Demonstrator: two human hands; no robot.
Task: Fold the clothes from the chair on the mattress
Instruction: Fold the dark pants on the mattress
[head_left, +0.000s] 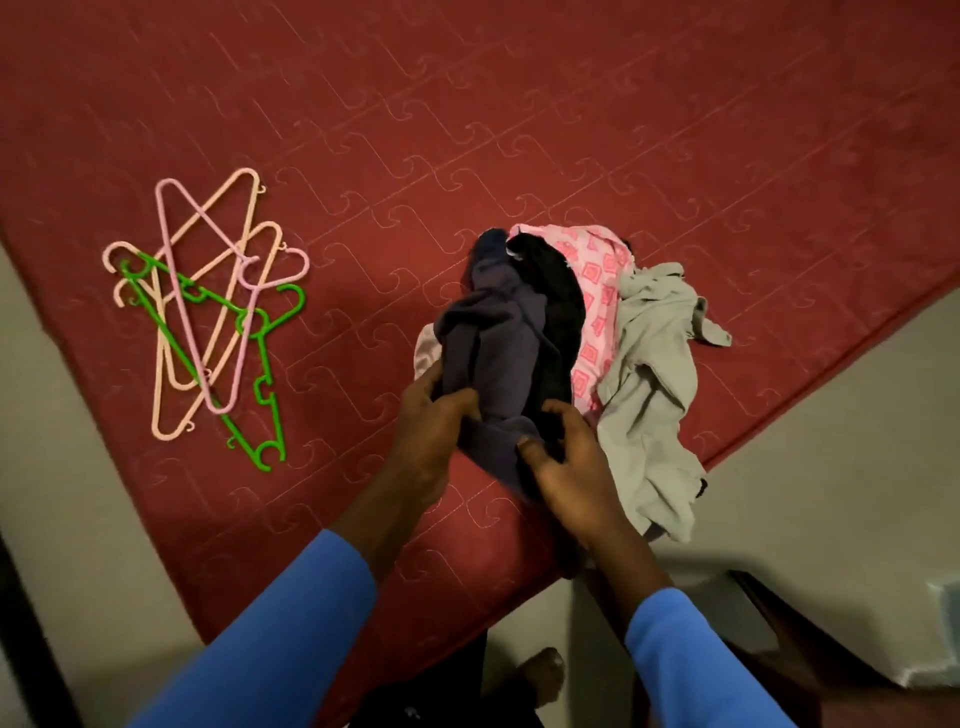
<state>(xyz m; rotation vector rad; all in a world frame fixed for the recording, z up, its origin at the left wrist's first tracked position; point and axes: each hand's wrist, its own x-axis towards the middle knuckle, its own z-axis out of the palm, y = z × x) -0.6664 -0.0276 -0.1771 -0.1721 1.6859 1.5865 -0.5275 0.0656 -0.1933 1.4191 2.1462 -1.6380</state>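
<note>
— Where are the clothes (647, 364)?
— Heaped at the red mattress's (467, 130) near edge, right of the hangers (248, 317).
— And the hands?
— The left hand (431, 436) and right hand (566, 467) grip the dark blue garment's (493, 348) near end; the right possibly catches black cloth too.

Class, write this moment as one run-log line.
left hand: grips navy garment | right hand: same | clothes pile: unfolded on mattress | hangers: apart

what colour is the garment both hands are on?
Plain dark slate-blue garment, no pattern, gripped by left hand and right hand. Head view, the only one.
</note>
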